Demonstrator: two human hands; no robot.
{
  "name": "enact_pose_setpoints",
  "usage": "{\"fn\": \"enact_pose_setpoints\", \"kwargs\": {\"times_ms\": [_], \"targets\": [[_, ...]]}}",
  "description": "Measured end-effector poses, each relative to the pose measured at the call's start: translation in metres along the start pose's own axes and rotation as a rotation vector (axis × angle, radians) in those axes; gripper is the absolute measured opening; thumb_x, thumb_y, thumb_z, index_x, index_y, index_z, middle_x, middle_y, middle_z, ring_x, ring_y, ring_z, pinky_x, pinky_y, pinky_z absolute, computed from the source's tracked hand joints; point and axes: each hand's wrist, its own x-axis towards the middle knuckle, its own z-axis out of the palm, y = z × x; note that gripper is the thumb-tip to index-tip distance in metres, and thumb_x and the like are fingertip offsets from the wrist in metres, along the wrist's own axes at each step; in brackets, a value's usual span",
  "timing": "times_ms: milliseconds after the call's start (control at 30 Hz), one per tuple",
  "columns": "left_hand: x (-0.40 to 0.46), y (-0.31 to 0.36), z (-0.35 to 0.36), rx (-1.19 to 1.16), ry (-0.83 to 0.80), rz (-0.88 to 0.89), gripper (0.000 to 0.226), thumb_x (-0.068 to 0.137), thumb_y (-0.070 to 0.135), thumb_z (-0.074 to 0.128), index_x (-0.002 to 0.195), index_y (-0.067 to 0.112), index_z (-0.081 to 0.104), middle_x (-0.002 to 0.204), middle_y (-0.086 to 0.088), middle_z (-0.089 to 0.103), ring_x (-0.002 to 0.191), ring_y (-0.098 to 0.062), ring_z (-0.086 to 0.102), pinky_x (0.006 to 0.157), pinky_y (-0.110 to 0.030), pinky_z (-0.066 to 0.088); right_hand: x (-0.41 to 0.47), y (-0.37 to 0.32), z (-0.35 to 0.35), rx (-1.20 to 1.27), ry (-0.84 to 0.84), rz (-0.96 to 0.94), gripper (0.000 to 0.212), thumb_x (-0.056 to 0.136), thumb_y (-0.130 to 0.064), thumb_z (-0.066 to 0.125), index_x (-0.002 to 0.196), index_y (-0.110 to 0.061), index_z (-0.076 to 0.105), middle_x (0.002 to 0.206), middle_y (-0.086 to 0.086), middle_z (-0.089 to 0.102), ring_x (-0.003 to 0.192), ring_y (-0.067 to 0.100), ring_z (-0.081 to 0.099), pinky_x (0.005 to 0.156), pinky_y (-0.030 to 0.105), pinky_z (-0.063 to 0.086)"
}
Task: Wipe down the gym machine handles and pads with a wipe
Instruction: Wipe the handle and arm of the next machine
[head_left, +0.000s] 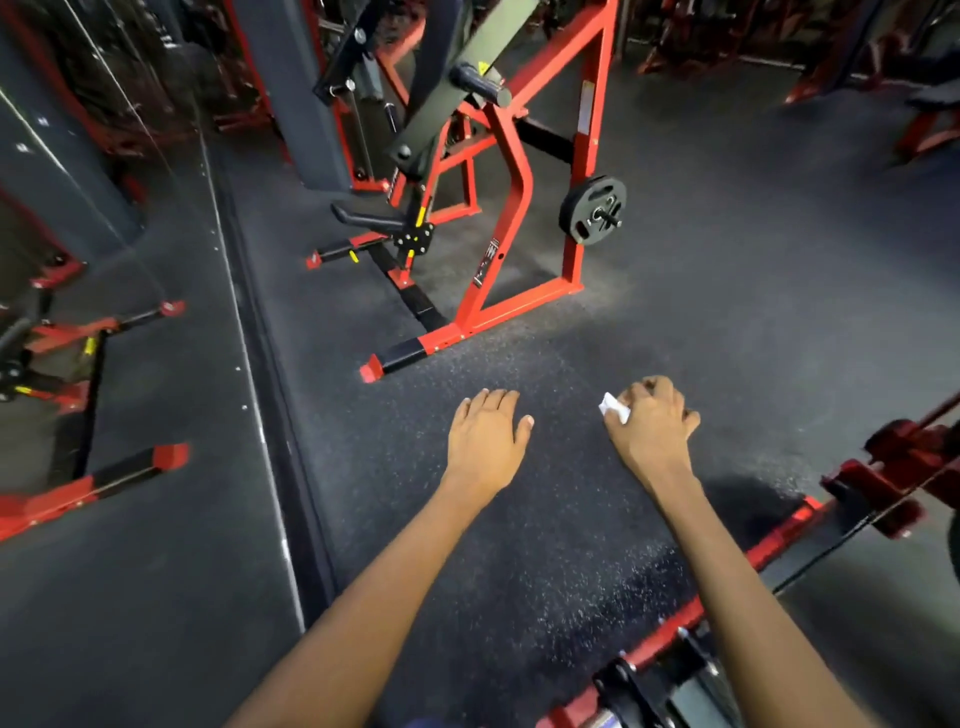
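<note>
Low center of frame: left hand (485, 444) is loose and holds nothing, right hand (652, 428) pinches the folded wipe (614, 408). I'd walk to the red machine (519, 208) upper center and wrap the wipe fully around its black handle (480, 85).

A black weight plate (593, 215) is hanging on a peg right of centre in the frame. Speckled dark rubber flooring (727, 312) is filling the centre and right. A mirror wall (104, 364) is occupying the left side, showing red and black reflections. Further red frames (727, 41) are standing blurred along the top right.
</note>
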Motion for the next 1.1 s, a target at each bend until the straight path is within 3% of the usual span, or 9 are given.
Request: {"fn": "enact_pose_setpoints", "kwargs": {"times_ms": [200, 433, 767, 1100], "targets": [[0.018, -0.027, -0.012, -0.02, 0.046, 0.052, 0.049, 0.102, 0.038, 0.037, 0.145, 0.014, 0.04, 0.147, -0.004, 0.045, 0.142, -0.022, 0.031, 0.118, -0.037, 0.02, 0.01, -0.026, -0.003, -0.088, 0.045, 0.023, 0.03, 0.091, -0.03, 0.056, 0.112, -0.009, 0.061, 0.136, 0.011, 0.038, 0.13, 0.03, 0.03, 0.107, 0.053, 0.02], [0.098, -0.109, -0.034, -0.014, 0.043, 0.082, 0.051, 0.102, 0.039, 0.037, 0.147, 0.015, 0.036, 0.149, -0.005, 0.043, 0.141, -0.022, 0.032, 0.117, -0.038, 0.021, 0.049, -0.091, 0.031, -0.182, 0.025, 0.121, 0.033, 0.091, -0.031, 0.055, 0.115, -0.01, 0.059, 0.135, 0.013, 0.037, 0.128, 0.033, 0.03, 0.105, 0.056, 0.021], [0.203, -0.199, -0.095, -0.042, 0.099, 0.056, 0.048, 0.1, 0.038, 0.041, 0.14, 0.012, 0.044, 0.137, -0.009, 0.054, 0.129, -0.027, 0.045, 0.109, -0.042, 0.032, 0.139, -0.226, 0.065, -0.178, 0.06, 0.045, 0.035, 0.093, -0.034, 0.051, 0.118, -0.009, 0.058, 0.135, 0.012, 0.037, 0.129, 0.032, 0.03, 0.106, 0.055, 0.023], [0.283, -0.278, -0.132, 0.01, 0.159, -0.02, 0.047, 0.101, 0.039, 0.038, 0.14, 0.014, 0.043, 0.139, -0.006, 0.052, 0.13, -0.024, 0.044, 0.107, -0.037, 0.03, 0.235, -0.348, 0.109, -0.119, -0.005, -0.087, 0.036, 0.091, -0.033, 0.052, 0.119, -0.01, 0.056, 0.132, 0.011, 0.039, 0.127, 0.033, 0.033, 0.106, 0.056, 0.022]]}}
